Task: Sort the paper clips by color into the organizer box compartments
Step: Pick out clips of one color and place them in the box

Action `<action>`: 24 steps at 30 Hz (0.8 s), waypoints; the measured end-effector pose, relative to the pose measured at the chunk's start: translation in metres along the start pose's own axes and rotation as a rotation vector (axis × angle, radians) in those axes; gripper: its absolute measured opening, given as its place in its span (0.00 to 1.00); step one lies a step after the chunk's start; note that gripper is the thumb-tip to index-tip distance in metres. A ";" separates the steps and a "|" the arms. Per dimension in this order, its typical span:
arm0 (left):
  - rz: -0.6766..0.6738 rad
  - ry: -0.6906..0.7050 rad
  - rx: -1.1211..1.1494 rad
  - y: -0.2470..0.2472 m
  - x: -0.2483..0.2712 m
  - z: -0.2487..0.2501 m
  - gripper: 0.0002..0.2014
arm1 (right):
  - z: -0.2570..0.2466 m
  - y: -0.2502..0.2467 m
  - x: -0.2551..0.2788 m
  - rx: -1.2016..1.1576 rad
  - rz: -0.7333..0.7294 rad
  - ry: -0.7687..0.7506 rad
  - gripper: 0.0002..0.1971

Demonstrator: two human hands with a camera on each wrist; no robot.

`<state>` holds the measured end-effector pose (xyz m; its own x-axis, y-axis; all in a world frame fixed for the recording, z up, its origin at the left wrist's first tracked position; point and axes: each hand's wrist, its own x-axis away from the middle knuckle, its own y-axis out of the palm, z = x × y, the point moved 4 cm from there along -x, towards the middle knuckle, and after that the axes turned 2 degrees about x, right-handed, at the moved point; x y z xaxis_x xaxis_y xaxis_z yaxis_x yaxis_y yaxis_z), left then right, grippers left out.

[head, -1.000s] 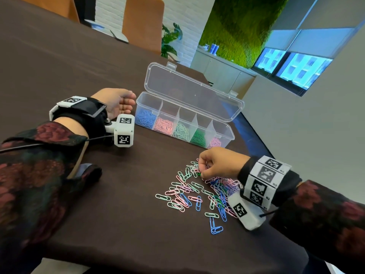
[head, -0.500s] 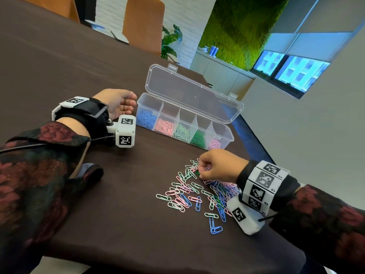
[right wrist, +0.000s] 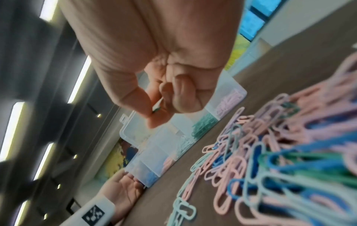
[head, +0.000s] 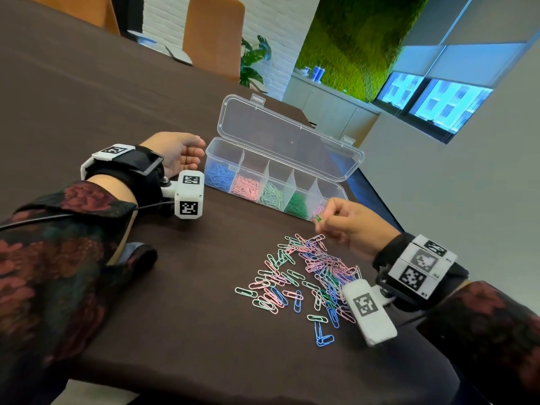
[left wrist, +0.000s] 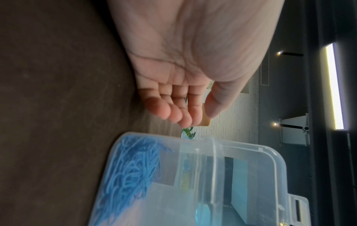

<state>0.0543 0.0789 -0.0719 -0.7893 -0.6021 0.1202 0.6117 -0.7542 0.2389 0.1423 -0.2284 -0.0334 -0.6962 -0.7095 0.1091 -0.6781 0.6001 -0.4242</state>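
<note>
Currently the right hand [head: 347, 226] pinches a dark green paper clip [head: 318, 219] near the organizer box [head: 222, 147]; the left hand [head: 178, 153] rests relaxed, empty. Five compartments are partly filled; a mixed pile of paper clips [head: 306, 276] remains. The far-right compartment is partly hidden.

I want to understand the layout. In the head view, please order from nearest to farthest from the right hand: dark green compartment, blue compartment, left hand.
1. Dark green compartment, just left of the right hand.
2. Blue compartment, at the box's far left end.
3. Left hand, beyond that end.
</note>
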 end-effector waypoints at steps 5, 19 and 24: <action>0.000 0.000 -0.005 -0.001 -0.001 0.000 0.08 | 0.022 -0.010 0.012 -0.404 -0.028 0.122 0.15; -0.010 0.001 -0.015 -0.003 -0.004 -0.002 0.09 | 0.014 0.022 0.048 1.086 -0.297 0.052 0.07; -0.010 0.006 -0.013 -0.002 -0.004 -0.002 0.09 | 0.013 0.027 0.048 1.136 -0.316 -0.004 0.06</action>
<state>0.0567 0.0825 -0.0750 -0.7952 -0.5958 0.1123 0.6042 -0.7636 0.2275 0.0931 -0.2510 -0.0509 -0.5325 -0.7702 0.3512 -0.2199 -0.2748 -0.9360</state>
